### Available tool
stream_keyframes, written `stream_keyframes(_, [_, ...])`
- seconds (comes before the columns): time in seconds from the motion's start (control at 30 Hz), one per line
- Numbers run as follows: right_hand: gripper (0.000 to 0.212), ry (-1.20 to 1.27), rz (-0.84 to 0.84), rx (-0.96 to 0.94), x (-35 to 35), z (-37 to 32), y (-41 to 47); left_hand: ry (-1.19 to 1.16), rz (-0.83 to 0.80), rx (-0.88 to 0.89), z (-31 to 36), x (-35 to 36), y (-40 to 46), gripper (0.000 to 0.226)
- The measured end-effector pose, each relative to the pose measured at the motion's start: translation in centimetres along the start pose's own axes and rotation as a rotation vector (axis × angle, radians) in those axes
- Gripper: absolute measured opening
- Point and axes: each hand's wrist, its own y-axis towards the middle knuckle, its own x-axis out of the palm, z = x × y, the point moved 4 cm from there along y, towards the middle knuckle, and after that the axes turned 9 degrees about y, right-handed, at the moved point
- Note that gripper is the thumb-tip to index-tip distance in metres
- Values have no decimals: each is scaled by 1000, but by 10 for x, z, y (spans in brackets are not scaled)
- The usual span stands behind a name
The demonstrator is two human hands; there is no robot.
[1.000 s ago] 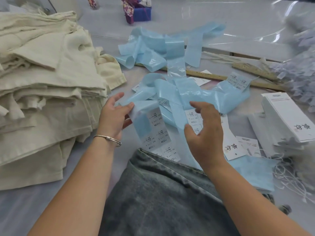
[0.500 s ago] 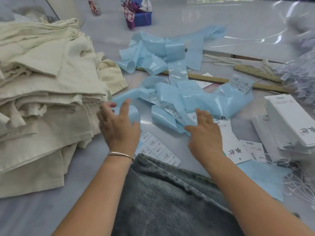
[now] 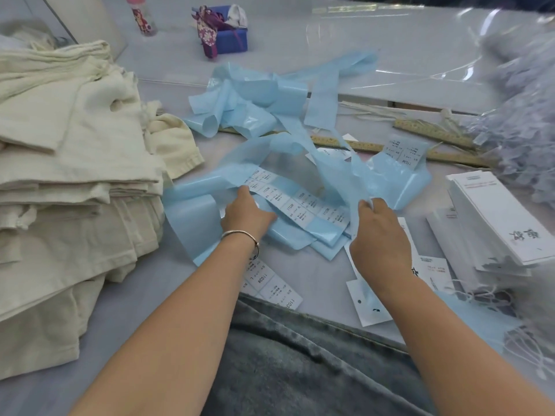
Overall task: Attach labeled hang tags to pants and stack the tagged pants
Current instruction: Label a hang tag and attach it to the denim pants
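A tangle of light blue sticker backing strips (image 3: 300, 181) covers the middle of the table, some still carrying white printed labels (image 3: 303, 205). My left hand (image 3: 246, 216) presses on a strip among the labels, its fingers tucked under the paper. My right hand (image 3: 380, 235) pinches a thin blue strip and lifts it to the right. White hang tags (image 3: 507, 223) are stacked at the right, with loose ones (image 3: 369, 301) below my right wrist. Grey denim pants (image 3: 300, 364) lie at the near edge. A pile of folded cream pants (image 3: 69, 175) stands at the left.
Wooden rulers (image 3: 387, 147) lie across the table behind the strips. A blue box with patterned fabric (image 3: 222, 34) and a small bottle (image 3: 144, 16) stand at the back. Clear plastic bags (image 3: 522, 121) heap at the far right. White strings (image 3: 534, 349) trail near the tags.
Both hands moved forward into the blue strips. My left hand dropped the labelled strip it held up and now presses on another; my right hand lifted a thin strip rightward.
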Motion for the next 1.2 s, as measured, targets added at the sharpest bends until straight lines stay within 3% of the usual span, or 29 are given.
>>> stream_keyframes(0.2, [39, -16, 96, 23, -4, 3, 1, -132, -19, -24, -17, 3, 3, 72])
stream_keyframes(0.4, [35, -38, 101, 13, 4, -4, 0, -689, 72, -250, -5, 0, 19, 54])
stream_keyframes(0.53, [43, -7, 151, 74, 0, 4, -2, -705, 105, -221, 6, -2, 22, 66])
stream_keyframes(0.6, [44, 29, 205, 66, -8, 6, -5, -725, 96, -115, 12, -11, 16, 63])
stream_keyframes(0.77, [30, 196, 466, -471, -33, -27, -23, -750, -85, 138, 19, -41, -31, 46])
stream_keyframes(0.87, [23, 463, 272, -540, -26, -46, -27, -796, -184, 189, 14, -54, -55, 44])
stream_keyframes(1.03, [30, 1029, -111, -185, -2, -55, -31, -850, -260, 245, 3, -63, -73, 50])
stream_keyframes(1.2, [23, 1149, -83, -106, 3, -59, -39, -808, -325, 338, -8, -61, -95, 64])
